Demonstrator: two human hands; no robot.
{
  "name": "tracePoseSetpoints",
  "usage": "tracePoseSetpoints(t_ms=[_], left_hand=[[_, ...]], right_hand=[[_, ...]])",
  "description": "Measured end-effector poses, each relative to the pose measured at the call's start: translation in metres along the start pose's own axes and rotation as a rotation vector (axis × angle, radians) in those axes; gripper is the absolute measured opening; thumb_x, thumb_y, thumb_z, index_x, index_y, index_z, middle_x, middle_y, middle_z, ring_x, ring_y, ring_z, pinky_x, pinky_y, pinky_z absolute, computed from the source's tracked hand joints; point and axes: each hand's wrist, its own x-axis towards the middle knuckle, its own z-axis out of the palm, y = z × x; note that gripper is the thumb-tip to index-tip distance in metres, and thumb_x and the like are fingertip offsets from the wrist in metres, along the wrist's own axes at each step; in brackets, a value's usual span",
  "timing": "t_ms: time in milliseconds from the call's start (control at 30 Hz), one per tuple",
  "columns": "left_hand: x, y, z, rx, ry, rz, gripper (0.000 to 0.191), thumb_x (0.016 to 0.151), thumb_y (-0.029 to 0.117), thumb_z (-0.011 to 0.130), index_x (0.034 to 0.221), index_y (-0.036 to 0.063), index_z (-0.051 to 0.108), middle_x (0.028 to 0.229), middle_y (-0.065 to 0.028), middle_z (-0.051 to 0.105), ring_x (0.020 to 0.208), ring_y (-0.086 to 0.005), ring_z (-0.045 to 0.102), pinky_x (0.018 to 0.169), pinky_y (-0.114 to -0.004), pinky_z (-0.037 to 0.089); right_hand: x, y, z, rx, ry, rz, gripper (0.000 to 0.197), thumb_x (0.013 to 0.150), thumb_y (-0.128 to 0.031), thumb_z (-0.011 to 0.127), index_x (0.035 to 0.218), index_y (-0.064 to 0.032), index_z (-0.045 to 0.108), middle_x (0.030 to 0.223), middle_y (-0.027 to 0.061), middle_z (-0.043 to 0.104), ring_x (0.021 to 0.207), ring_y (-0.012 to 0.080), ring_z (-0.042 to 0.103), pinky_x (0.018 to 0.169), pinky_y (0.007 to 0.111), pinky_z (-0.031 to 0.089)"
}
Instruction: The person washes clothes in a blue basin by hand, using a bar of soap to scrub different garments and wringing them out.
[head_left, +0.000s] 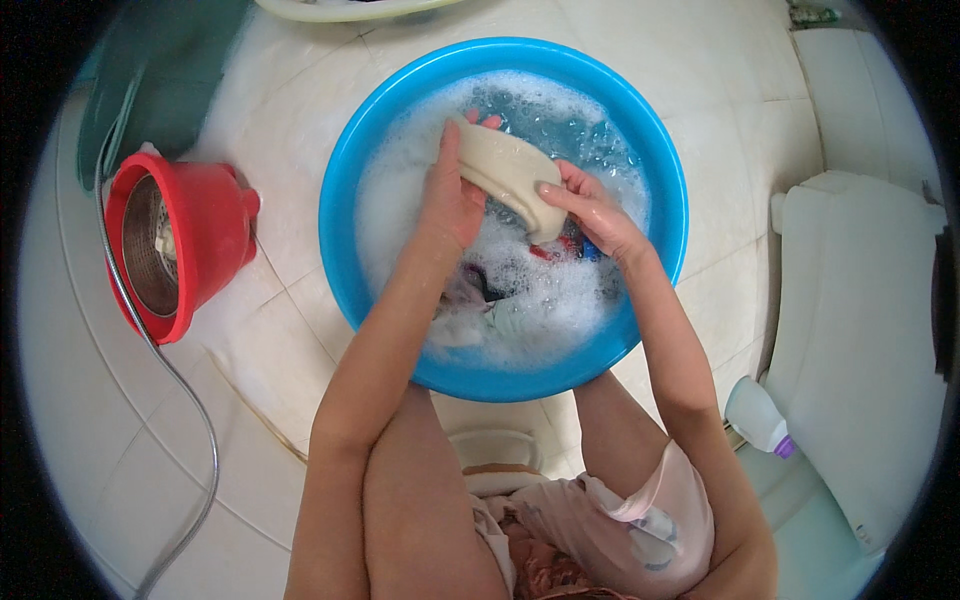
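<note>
A large round blue plastic basin (504, 386) stands on the tiled floor before me, holding sudsy water. Above the water, a wet cream-coloured cloth piece (510, 161), smooth and curved, is stretched between both hands. My left hand (456, 180) grips its left end, thumb on top and fingertips showing behind. At its lower right end, my right hand (592, 202) pinches it with the thumb in front. Beneath the cloth, red and blue fabric (555, 247) pokes through the foam, and dark and pale fabric (487, 289) lies partly sunk nearer to me. The foam hides the rest.
To the left, a red plastic bucket (206, 232) with a perforated metal drum lies tipped, a metal shower hose (202, 420) passing beside it. A white bottle with a purple cap (754, 416) is at the right, near a white appliance or fixture (855, 315). A pale basin's rim (360, 10) shows at the top.
</note>
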Motion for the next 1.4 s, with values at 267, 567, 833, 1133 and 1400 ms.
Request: tracePoseSetpoints(t_ms=[267, 567, 833, 1133, 1400], left_hand=[[-0.004, 0.016, -0.008, 0.265, 0.121, 0.257, 0.044, 0.083, 0.012, 0.064, 0.121, 0.0022, 0.045, 0.120, -0.0110, 0.053, 0.108, -0.0208, 0.052, 0.094, -0.035, 0.042], [0.024, -0.031, -0.055, 0.175, 0.499, -0.088, 0.042, 0.084, 0.023, 0.061, 0.120, 0.0050, 0.048, 0.107, -0.0077, 0.057, 0.093, -0.0202, 0.056, 0.080, -0.034, 0.047], [0.002, -0.019, -0.027, -0.226, -0.338, -0.551, 0.039, 0.091, 0.040, 0.051, 0.106, 0.0045, 0.056, 0.099, -0.0114, 0.059, 0.091, -0.0201, 0.059, 0.075, -0.033, 0.053], [0.004, -0.044, -0.035, -0.315, -0.115, -0.220, 0.036, 0.091, 0.035, 0.052, 0.116, 0.0101, 0.049, 0.103, -0.0063, 0.058, 0.087, -0.0156, 0.060, 0.082, -0.029, 0.050], [0.034, -0.032, -0.061, 0.008, 0.333, 0.055, 0.047, 0.087, 0.039, 0.056, 0.120, 0.0057, 0.048, 0.109, -0.0064, 0.056, 0.085, -0.0183, 0.059, 0.074, -0.032, 0.050]], right_hand=[[0.013, -0.015, -0.016, -0.108, 0.054, -0.053, 0.053, 0.074, -0.018, 0.074, 0.119, -0.0042, 0.050, 0.103, 0.0089, 0.060, 0.097, 0.0169, 0.054, 0.084, 0.030, 0.043], [0.042, 0.036, 0.000, -1.263, 0.247, -0.200, 0.024, 0.075, -0.011, 0.061, 0.098, -0.0052, 0.057, 0.098, 0.0176, 0.058, 0.091, 0.0356, 0.055, 0.080, 0.041, 0.045], [-0.020, 0.010, 0.113, -0.842, 0.380, -0.805, 0.021, 0.069, -0.015, 0.068, 0.089, -0.0136, 0.063, 0.085, 0.0081, 0.059, 0.072, 0.0272, 0.060, 0.064, 0.035, 0.050], [0.035, 0.000, 0.084, -1.232, 0.589, -0.914, 0.007, 0.073, -0.023, 0.067, 0.074, -0.0158, 0.066, 0.066, 0.0041, 0.059, 0.058, 0.0222, 0.059, 0.047, 0.035, 0.046], [0.051, 0.023, 0.012, -1.342, 0.469, -0.686, 0.019, 0.081, -0.021, 0.057, 0.099, -0.0127, 0.059, 0.098, 0.0144, 0.059, 0.100, 0.0334, 0.053, 0.071, 0.043, 0.048]])
